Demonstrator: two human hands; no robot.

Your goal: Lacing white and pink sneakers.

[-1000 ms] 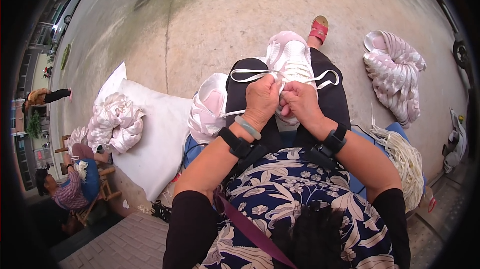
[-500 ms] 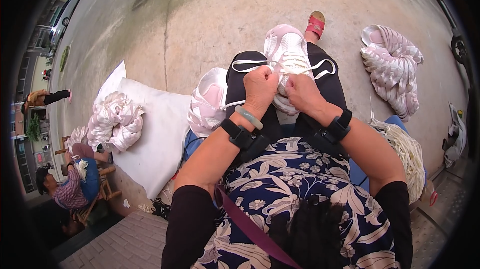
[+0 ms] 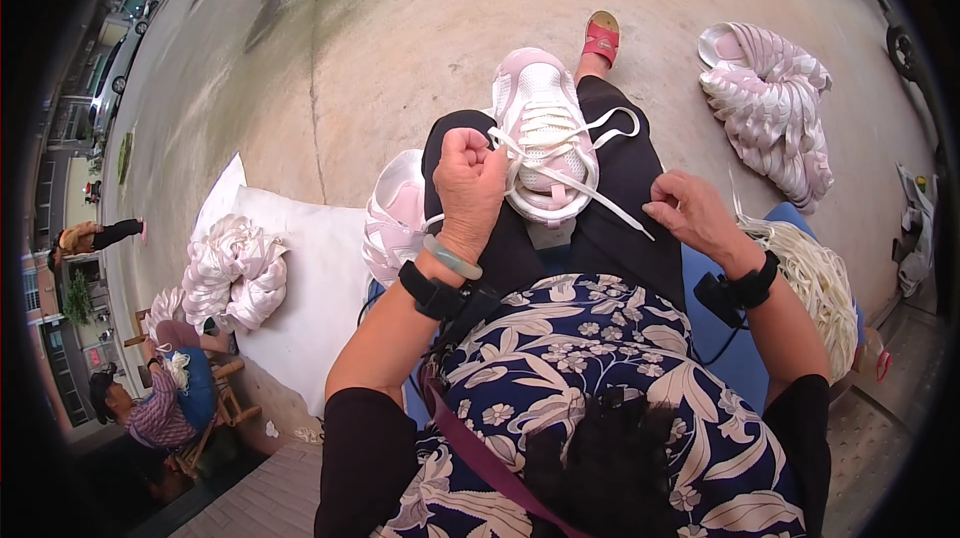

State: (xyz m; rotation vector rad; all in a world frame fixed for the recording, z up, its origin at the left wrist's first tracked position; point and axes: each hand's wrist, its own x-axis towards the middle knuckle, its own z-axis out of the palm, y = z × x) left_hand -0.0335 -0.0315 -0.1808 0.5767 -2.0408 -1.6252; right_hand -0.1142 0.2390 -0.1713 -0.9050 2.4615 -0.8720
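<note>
A white and pale pink sneaker [image 3: 541, 90] rests between my thighs, its toe pointing away from me. White shoelace [image 3: 590, 200] runs through its eyelets, with one loose end trailing right over my dark trousers and another length curving above it. My left hand [image 3: 468, 183] is closed at the shoe's left side, pinching the shoelace. To the right of the shoe, my right hand [image 3: 695, 218] hangs with bent fingers slightly apart and nothing visible in them; the loose lace tip lies just short of it. A second pink and white shoe [image 3: 395, 223] sits by my left thigh.
Bundled pink and white shoe pieces [image 3: 775, 108] lie on the concrete at right, and another bundle [image 3: 235, 271] on a white sheet [image 3: 305, 308] at left. A hank of white laces [image 3: 810, 283] hangs by my right arm. A person [image 3: 165, 403] sits far left.
My hands have moved apart from the middle of the shoe, the right one well to the right and off the laces. The lace crossing has loosened into a trailing end.
</note>
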